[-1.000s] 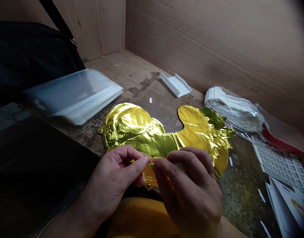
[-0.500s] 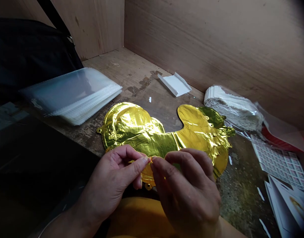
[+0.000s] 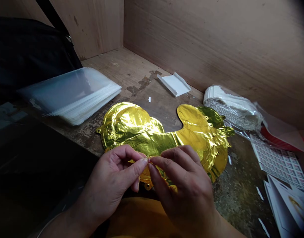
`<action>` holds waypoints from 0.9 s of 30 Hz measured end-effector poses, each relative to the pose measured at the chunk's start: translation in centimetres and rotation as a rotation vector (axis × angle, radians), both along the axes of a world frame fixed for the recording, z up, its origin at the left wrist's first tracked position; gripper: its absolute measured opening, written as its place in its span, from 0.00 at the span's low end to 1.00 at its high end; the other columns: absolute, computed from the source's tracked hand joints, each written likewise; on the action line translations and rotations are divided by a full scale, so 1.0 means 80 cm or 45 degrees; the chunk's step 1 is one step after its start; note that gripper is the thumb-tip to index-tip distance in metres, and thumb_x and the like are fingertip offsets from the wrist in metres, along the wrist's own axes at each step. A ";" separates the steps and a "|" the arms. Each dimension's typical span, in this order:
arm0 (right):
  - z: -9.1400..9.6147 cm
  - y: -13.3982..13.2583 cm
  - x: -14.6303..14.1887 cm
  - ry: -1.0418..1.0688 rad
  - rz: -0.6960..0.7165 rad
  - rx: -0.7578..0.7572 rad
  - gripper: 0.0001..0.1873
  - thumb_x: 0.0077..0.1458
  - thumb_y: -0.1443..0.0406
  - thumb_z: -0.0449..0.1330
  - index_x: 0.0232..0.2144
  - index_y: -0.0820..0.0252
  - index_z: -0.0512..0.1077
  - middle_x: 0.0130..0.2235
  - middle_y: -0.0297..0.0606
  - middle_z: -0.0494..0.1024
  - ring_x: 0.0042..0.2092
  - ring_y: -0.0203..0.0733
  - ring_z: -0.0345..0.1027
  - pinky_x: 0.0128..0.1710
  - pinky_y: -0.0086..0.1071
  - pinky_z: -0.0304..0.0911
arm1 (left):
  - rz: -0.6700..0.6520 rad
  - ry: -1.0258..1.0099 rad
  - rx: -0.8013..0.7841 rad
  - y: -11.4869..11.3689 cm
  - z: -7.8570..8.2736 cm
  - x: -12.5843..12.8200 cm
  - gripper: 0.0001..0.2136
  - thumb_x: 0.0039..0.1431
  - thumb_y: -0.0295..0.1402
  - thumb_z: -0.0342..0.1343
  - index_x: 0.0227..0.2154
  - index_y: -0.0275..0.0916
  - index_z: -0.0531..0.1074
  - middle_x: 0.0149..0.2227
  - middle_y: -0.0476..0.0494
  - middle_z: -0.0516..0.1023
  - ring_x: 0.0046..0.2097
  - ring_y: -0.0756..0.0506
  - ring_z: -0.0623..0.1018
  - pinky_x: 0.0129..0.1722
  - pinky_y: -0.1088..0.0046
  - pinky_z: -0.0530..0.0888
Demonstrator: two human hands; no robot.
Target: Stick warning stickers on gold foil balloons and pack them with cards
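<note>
The left hand point(image 3: 114, 181) and right hand point(image 3: 191, 185) meet tip to tip over the foil point(image 3: 154, 143), each pinching a tiny bit point(image 3: 149, 159) between thumb and forefinger; whether it is part of the foil, I cannot tell. The foil, gold and creased, lies flat on the table point(image 3: 231, 195), partly under both hands. At right, a sheet point(image 3: 282, 163) carries rows of small reddish print, too small to read. Beside it, cards point(image 3: 293, 203) show a gold picture. Clear bags point(image 3: 79, 92) lie stacked at left.
</note>
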State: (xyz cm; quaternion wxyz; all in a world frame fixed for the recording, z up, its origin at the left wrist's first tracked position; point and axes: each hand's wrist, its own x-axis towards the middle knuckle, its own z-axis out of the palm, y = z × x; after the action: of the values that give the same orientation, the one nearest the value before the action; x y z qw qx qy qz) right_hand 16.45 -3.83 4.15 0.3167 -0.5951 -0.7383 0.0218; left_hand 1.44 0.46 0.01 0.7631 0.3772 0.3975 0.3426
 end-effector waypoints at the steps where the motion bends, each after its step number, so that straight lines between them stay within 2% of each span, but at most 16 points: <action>1: 0.001 0.000 0.001 0.017 0.004 -0.016 0.04 0.54 0.71 0.61 0.30 0.63 0.77 0.28 0.39 0.74 0.31 0.41 0.62 0.32 0.37 0.59 | -0.007 -0.006 0.008 0.000 0.001 0.000 0.09 0.56 0.34 0.63 0.25 0.37 0.71 0.26 0.55 0.74 0.19 0.60 0.67 0.18 0.87 0.64; 4: 0.003 -0.001 0.004 0.046 -0.002 -0.010 0.04 0.53 0.72 0.61 0.30 0.64 0.77 0.28 0.39 0.74 0.31 0.40 0.62 0.32 0.37 0.59 | -0.012 -0.023 0.009 -0.001 0.000 0.000 0.09 0.56 0.34 0.63 0.25 0.37 0.71 0.29 0.54 0.75 0.18 0.61 0.67 0.17 0.88 0.64; 8: 0.007 -0.004 0.004 0.024 -0.056 0.107 0.03 0.51 0.73 0.62 0.30 0.65 0.76 0.28 0.40 0.74 0.32 0.40 0.62 0.33 0.37 0.60 | -0.024 0.002 -0.002 -0.001 -0.002 -0.001 0.08 0.56 0.34 0.62 0.25 0.37 0.71 0.24 0.56 0.73 0.18 0.60 0.67 0.16 0.88 0.63; 10: 0.007 -0.005 0.002 0.003 -0.045 0.124 0.03 0.51 0.74 0.62 0.30 0.65 0.76 0.28 0.40 0.73 0.31 0.40 0.61 0.33 0.37 0.59 | -0.018 0.004 0.001 -0.001 -0.002 -0.001 0.08 0.56 0.34 0.62 0.26 0.37 0.72 0.25 0.56 0.73 0.18 0.60 0.67 0.17 0.89 0.63; 13: 0.003 -0.004 0.001 -0.026 -0.003 0.068 0.05 0.54 0.73 0.61 0.31 0.64 0.77 0.28 0.39 0.73 0.31 0.39 0.61 0.32 0.37 0.58 | -0.012 -0.009 -0.003 0.000 -0.002 -0.001 0.08 0.56 0.33 0.63 0.25 0.37 0.72 0.30 0.55 0.75 0.18 0.61 0.68 0.17 0.89 0.64; 19: -0.002 -0.002 0.003 -0.058 0.043 -0.007 0.06 0.56 0.72 0.59 0.32 0.63 0.76 0.29 0.39 0.73 0.32 0.40 0.61 0.32 0.37 0.58 | 0.001 0.049 0.019 0.000 0.001 -0.001 0.08 0.55 0.32 0.63 0.25 0.37 0.71 0.32 0.54 0.76 0.18 0.60 0.69 0.17 0.88 0.66; 27: -0.003 -0.001 0.000 -0.121 0.080 -0.020 0.07 0.57 0.72 0.57 0.31 0.64 0.76 0.27 0.39 0.72 0.30 0.40 0.62 0.32 0.37 0.58 | 0.076 0.258 0.100 0.000 0.012 0.004 0.09 0.47 0.35 0.66 0.24 0.37 0.74 0.28 0.48 0.78 0.19 0.54 0.71 0.18 0.81 0.69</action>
State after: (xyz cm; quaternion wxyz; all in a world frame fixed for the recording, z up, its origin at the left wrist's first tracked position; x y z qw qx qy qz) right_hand 16.42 -3.89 3.94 0.2758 -0.5743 -0.7707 0.0093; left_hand 1.78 0.44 0.96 0.6932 0.4276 0.4697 0.3406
